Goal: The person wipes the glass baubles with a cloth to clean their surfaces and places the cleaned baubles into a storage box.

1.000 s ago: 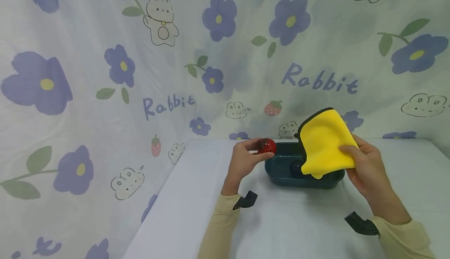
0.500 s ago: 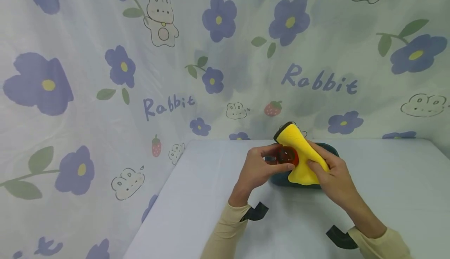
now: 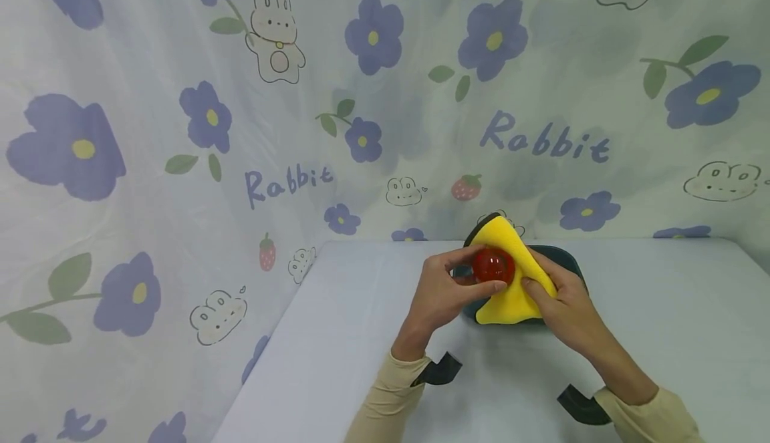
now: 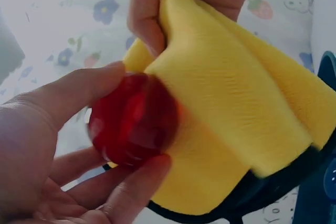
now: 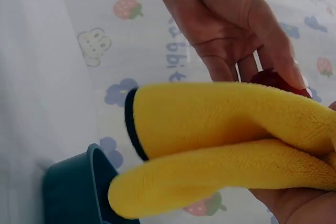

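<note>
My left hand [image 3: 448,289] pinches a shiny red ball [image 3: 493,266] [image 4: 134,121] between thumb and fingers, above the near left part of a dark teal tub [image 3: 571,262]. My right hand [image 3: 556,296] grips a yellow cloth [image 3: 514,289] [image 4: 236,108] [image 5: 220,145] with a black edge and holds it against the ball's right side. In the right wrist view the cloth lies folded over the tub's rim [image 5: 79,187], and only a sliver of the ball [image 5: 273,80] shows behind it. The tub's inside is hidden by the cloth and hands.
The tub stands near the back of a pale table [image 3: 337,336] against a hanging sheet [image 3: 180,129] printed with purple flowers, rabbits and strawberries. The sheet also drapes along the table's left side.
My two hands came together over the tub. The right hand brought the cloth left and down from its raised spread onto the ball, and the left hand carried the ball a little rightward.
</note>
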`<act>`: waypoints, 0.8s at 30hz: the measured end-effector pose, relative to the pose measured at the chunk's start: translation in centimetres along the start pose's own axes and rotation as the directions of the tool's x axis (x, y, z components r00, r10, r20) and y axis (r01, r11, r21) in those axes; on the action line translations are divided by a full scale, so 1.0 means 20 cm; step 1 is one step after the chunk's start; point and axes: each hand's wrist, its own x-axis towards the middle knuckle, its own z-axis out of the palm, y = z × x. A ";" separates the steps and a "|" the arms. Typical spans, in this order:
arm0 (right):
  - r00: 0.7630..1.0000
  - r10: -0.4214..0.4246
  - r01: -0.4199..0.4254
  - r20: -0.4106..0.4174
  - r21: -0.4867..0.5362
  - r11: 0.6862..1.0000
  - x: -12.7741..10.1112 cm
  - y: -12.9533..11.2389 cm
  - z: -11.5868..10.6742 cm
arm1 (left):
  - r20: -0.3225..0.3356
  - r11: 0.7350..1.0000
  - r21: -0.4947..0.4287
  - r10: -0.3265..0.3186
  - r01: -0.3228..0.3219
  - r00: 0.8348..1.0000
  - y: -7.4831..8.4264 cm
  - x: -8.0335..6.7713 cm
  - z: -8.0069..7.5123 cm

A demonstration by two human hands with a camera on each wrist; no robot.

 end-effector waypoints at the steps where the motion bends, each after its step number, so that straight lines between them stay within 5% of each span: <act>1: 1.000 -0.002 0.002 0.000 0.002 1.000 0.00 0.00 0.00 | -0.008 1.000 -0.003 0.015 -0.015 1.000 0.00 0.00 0.01; 8: 0.999 -0.006 0.005 -0.039 -0.017 1.000 0.00 0.00 0.01 | -0.038 0.998 -0.030 0.055 -0.056 0.998 -0.02 0.00 0.05; 18: 0.996 0.006 -0.007 -0.084 -0.020 1.000 0.00 0.00 0.00 | 0.015 0.983 0.086 0.161 -0.162 0.987 -0.07 0.01 0.08; 24: 0.996 0.000 -0.002 -0.086 -0.027 1.000 0.00 -0.01 0.01 | -0.033 0.975 0.081 0.210 -0.207 0.977 -0.08 0.02 0.07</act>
